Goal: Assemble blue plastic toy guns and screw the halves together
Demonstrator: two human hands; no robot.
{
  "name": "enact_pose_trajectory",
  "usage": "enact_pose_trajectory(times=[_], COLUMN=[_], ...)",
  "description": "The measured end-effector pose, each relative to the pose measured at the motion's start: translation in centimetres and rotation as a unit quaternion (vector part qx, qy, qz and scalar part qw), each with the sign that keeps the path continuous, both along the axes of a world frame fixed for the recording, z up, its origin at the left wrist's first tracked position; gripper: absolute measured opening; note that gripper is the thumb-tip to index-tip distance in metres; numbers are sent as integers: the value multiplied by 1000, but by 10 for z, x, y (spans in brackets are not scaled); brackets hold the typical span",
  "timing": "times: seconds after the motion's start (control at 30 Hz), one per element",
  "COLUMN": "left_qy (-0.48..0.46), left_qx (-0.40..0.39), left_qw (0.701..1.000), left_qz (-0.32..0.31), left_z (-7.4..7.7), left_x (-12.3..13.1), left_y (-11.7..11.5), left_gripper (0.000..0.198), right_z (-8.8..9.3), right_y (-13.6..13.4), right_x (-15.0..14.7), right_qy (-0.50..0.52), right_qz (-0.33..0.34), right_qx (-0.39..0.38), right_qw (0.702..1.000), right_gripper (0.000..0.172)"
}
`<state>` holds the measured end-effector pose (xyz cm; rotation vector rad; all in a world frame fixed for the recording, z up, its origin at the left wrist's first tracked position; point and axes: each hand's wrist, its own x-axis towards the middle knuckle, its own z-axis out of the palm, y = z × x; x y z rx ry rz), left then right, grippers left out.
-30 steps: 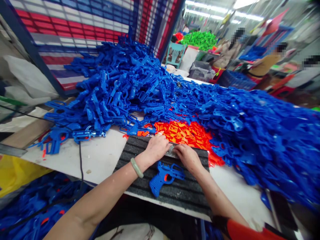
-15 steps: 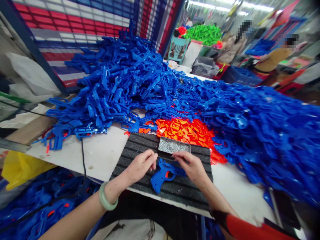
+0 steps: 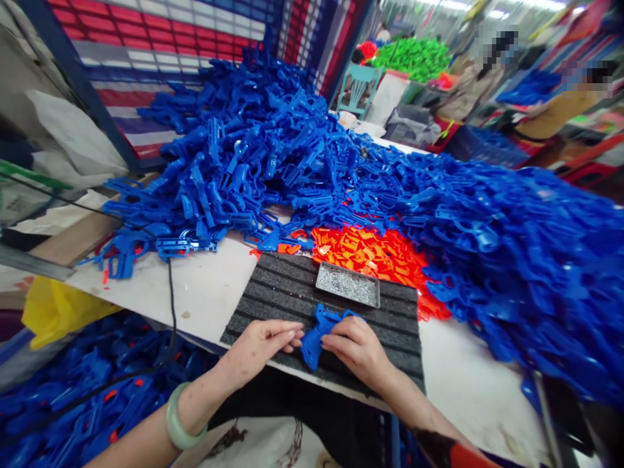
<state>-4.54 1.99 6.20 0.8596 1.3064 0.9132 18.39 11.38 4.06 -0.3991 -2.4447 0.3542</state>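
Observation:
A blue plastic toy gun (image 3: 311, 346) lies on a black ribbed mat (image 3: 275, 289), its grip toward me. Over its trigger area is my right hand (image 3: 359, 348), with thumb and fingers pressed together and covering part of the gun. Whatever sits between those fingertips is too small to make out. My left hand (image 3: 263, 346), below a pale green bangle, is just left of the grip with its fingertips pinched; their contents are hidden. Beyond the gun, a shallow tray (image 3: 378, 298) holds many tiny silvery metal pieces.
Small orange parts (image 3: 370, 253) lie heaped behind the tray. A large pile of blue toy gun pieces (image 3: 273, 143) spreads across the back and right. A black cable (image 3: 171, 312) hangs over the left table edge. More blue guns lie below left. People work in the background.
My right hand has moved from the tray's near edge down to the toy gun's trigger area. My left hand has lowered beside the grip. The whole view has shifted slightly.

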Motion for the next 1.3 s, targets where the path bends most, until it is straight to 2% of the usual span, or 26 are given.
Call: enact_pose_trajectory(times=[0.3, 0.4, 0.5, 0.67, 0.8, 0.87, 0.93, 1.07, 1.13, 1.2, 1.3], left_qy=[-67, -85, -58, 27, -7, -36, -63, -58, 12, 116, 262], left_qx=[17, 1, -5, 27, 14, 7, 0, -10, 25, 115, 290], left_qw=[997, 995, 998, 999, 1000, 999, 997, 997, 999, 986, 920], left_qz=[21, 44, 31, 12, 12, 26, 43, 48, 35, 24, 14], left_z=[2, 1, 0, 1, -1, -2, -3, -6, -9, -13, -21], left_x=[2, 3, 2, -1, -1, -1, 1, 7, 10, 13, 16], left_y=[-5, -6, -7, -6, -6, -6, -6, -5, -6, -10, -15], left_gripper=[48, 38, 31, 22, 28, 34, 40, 31, 23, 18, 12], right_z=[-9, -11, -14, -15, -7, 0, 7, 17, 18, 19, 19], right_y=[-3, -2, -1, -2, 1, 12, 29, 69, 81, 86, 85], right_x=[1, 2, 2, 1, 4, 6, 7, 1, -4, -7, -8], right_qy=[-21, -22, -19, -22, -11, 6, 0, -136, -214, -260, -261], right_qz=[-12, -12, -10, -6, -2, -25, -85, -211, -250, -271, -276], right_qx=[10, 5, 8, 20, 20, 20, 13, -41, -81, -118, -148], right_qw=[1000, 1000, 1000, 1000, 1000, 999, 996, 967, 941, 919, 913], right_gripper=[17, 18, 20, 21, 27, 31, 28, 21, 20, 16, 12])
